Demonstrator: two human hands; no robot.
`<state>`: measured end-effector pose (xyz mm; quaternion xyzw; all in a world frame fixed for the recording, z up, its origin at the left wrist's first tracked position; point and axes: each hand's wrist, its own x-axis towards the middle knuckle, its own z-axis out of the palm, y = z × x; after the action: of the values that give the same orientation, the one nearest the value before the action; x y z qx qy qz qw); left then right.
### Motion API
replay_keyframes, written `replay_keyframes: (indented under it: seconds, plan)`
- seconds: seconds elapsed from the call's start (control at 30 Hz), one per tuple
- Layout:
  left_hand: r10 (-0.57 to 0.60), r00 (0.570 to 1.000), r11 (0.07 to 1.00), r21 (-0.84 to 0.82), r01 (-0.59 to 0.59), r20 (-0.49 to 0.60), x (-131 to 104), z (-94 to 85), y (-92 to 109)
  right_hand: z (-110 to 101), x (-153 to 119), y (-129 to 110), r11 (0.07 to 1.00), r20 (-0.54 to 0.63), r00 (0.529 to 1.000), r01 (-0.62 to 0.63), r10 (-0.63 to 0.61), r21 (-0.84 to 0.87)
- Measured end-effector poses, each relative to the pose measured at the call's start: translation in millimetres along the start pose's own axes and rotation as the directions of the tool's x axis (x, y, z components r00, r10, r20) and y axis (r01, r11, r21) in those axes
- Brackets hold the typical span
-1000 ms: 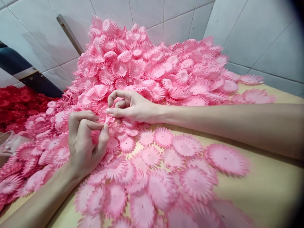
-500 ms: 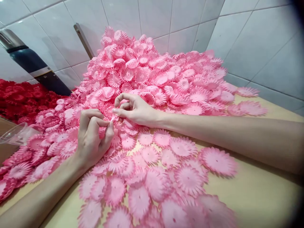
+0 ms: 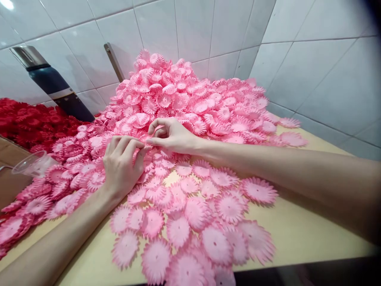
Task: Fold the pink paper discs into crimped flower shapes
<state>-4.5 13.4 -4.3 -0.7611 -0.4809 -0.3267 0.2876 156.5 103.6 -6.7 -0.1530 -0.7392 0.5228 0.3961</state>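
My left hand [image 3: 123, 165] and my right hand [image 3: 174, 137] meet fingertip to fingertip over a heap of pink, fringed flower-petal discs [image 3: 175, 99]. Both are closed in a pinch. Between the fingertips is a small bit of pink, which looks like one petal disc, mostly covered by the fingers. The right index finger arches in a loop towards the thumb. Loose petal discs [image 3: 216, 244] with small centre holes lie spread over the pale table [image 3: 303, 222] below the hands.
Red petal pieces [image 3: 35, 123] are piled at the left. A dark blue bottle [image 3: 59, 85] with a metal cap leans by the tiled wall [image 3: 193, 28]. Near the left edge are a clear plastic cup [image 3: 34, 165] and a cardboard box [image 3: 13, 153]. A narrow strip [image 3: 113, 61] rests against the wall.
The camera view has tilted and shifted, showing the table's front edge. My left hand's fingers have straightened somewhat and come closer to the right fingertips. The right hand keeps its pinch.
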Motion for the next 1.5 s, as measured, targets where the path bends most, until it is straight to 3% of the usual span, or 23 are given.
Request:
replay_keyframes:
  seconds: [0.23,0.57,0.63,0.7,0.77,0.8,0.87,0.97,1.03,1.1,1.2,1.27,1.33,1.4,1.43,1.5]
  plan:
    - [0.118,0.978,0.992,0.064,-0.109,-0.172,-3.6,-6.7,-2.3,12.4,25.2,-21.6,0.985,-0.133,0.99,-0.068,0.047,-0.157]
    - [0.022,0.941,0.991,0.132,0.024,-0.337,-0.1,-8.9,-14.8,30.7,51.4,-42.7,0.943,-0.192,0.979,0.006,-0.074,-0.333]
    - [0.045,0.932,0.989,0.145,0.009,-0.36,1.5,-16.7,-15.2,21.0,60.3,-46.9,0.935,-0.238,0.968,-0.009,-0.082,-0.356]
    - [0.068,0.927,0.988,0.155,-0.011,-0.369,5.3,-28.1,-15.8,2.2,67.8,-51.2,0.928,-0.407,0.912,-0.115,-0.043,-0.355]
    - [0.015,0.931,0.985,0.165,0.049,-0.364,12.4,-39.0,-18.7,-19.8,69.9,-55.3,0.909,-0.548,0.835,-0.198,-0.04,-0.368]
    - [-0.055,0.932,0.981,0.155,0.118,-0.358,17.0,-42.7,-21.6,-29.3,68.4,-56.9,0.885,-0.553,0.831,-0.216,-0.056,-0.413]
    - [-0.181,0.933,0.968,0.111,0.225,-0.312,27.1,-45.4,-30.2,-41.8,61.4,-58.1,0.83,-0.461,0.886,-0.223,-0.047,-0.512]
    - [-0.246,0.968,0.969,0.005,0.247,-0.047,39.3,-42.4,-48.0,-43.1,48.3,-55.0,0.782,-0.37,0.927,-0.192,-0.053,-0.593]
    - [-0.244,0.965,0.967,-0.045,0.249,0.095,43.2,-43.8,-61.4,-36.3,42.0,-52.0,0.669,-0.233,0.965,-0.097,-0.116,-0.737]
    - [-0.29,0.949,0.952,-0.065,0.299,0.121,43.7,-53.1,-75.3,-26.5,38.0,-51.2,0.547,-0.093,0.983,0.009,-0.16,-0.837]
    - [-0.392,0.913,0.92,0.022,0.392,0.112,38.7,-79.4,-95.1,-6.8,33.6,-56.0,0.454,0.074,0.989,0.124,-0.125,-0.882]
    - [-0.469,0.855,0.883,0.122,0.453,0.22,32.3,-98.7,-104.9,11.4,31.0,-61.2,0.444,0.17,0.983,0.183,-0.07,-0.877]
    - [-0.547,0.739,0.837,0.228,0.498,0.393,24.5,-113.7,-110.9,33.8,29.2,-65.3,0.465,0.324,0.946,0.296,-0.022,-0.834]
    - [-0.584,0.63,0.808,0.29,0.513,0.512,16.3,-122.4,-114.2,57.8,29.1,-66.7,0.439,0.4,0.917,0.358,0.002,-0.824]
    - [-0.586,0.604,0.804,0.298,0.514,0.54,12.2,-124.4,-115.5,68.8,29.8,-66.0,0.421,0.457,0.889,0.414,0.003,-0.807]
    - [-0.558,0.593,0.822,0.284,0.494,0.581,4.5,-124.9,-118.3,85.7,32.7,-61.9,0.366,0.553,0.833,0.511,0.013,-0.778]
